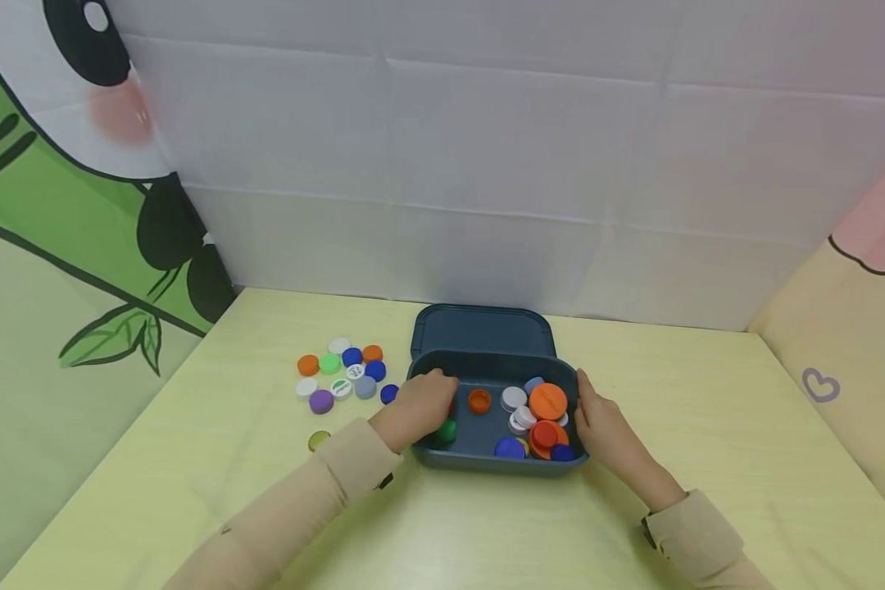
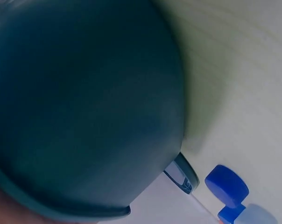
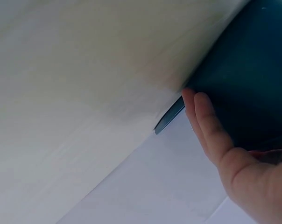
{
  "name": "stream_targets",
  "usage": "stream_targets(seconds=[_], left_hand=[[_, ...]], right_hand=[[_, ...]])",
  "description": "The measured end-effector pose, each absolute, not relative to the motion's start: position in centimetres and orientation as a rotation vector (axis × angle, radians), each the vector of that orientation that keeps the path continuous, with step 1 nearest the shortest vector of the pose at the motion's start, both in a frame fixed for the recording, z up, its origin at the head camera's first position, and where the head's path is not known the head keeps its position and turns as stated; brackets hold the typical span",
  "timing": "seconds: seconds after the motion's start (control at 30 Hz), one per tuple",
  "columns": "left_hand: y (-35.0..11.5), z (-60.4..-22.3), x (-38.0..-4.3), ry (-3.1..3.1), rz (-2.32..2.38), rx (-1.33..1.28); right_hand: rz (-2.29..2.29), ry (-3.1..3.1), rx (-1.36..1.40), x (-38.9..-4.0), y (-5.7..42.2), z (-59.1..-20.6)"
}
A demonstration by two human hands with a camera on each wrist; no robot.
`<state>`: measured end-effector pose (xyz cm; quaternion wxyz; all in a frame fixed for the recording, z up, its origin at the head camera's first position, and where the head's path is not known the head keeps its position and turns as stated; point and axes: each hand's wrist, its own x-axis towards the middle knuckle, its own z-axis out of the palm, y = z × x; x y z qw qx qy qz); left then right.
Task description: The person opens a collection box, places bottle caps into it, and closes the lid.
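Note:
A dark teal plastic box [image 1: 487, 469] stands on the table with bottle caps inside. My left hand [image 1: 416, 403] reaches over its left rim, fingers bent down inside; the fingertips are hidden, so I cannot tell whether they hold a cap. A green cap [image 1: 446, 431] lies just under this hand, and an orange cap [image 1: 479, 401] to its right. At the right wall my right hand [image 1: 608, 430] grips the box, fingers along the outside in the right wrist view and thumb at the rim. Large orange caps [image 1: 548, 401], white caps [image 1: 514, 398] and blue caps [image 1: 510, 447] crowd the right half.
Left of the box, several loose caps lie on the table, among them a purple cap [image 1: 321, 401] and a light green cap [image 1: 329, 364]. A yellow cap [image 1: 318, 441] lies nearer the left forearm. Behind the box is its lid [image 1: 483, 329], against the white backdrop [image 1: 501, 246].

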<state>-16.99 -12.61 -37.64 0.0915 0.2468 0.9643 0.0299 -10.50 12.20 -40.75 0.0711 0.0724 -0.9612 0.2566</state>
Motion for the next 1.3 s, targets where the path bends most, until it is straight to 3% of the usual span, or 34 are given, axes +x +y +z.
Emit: stream_targets(seconds=[0.37,0.63,0.9,1.3], left_hand=[[-13.1,-36.6,-16.6,2.932,0.196,0.739],[-17.0,-34.6,-17.9,3.134,0.394,0.57],[-20.1,-36.4,-19.1,2.97,0.337,0.532],[-19.8,-39.3,-19.7,2.987,0.313,0.715]], right_hand=[[0.78,-2.951,0.166,-10.4,12.1,-40.3],[0.764,-2.926,0.18,-10.5,12.1,-40.3],[0.763,-2.921,0.176,-10.7,12.2,-40.5],[0.746,-2.912,0.174,-10.7,12.2,-40.8]])
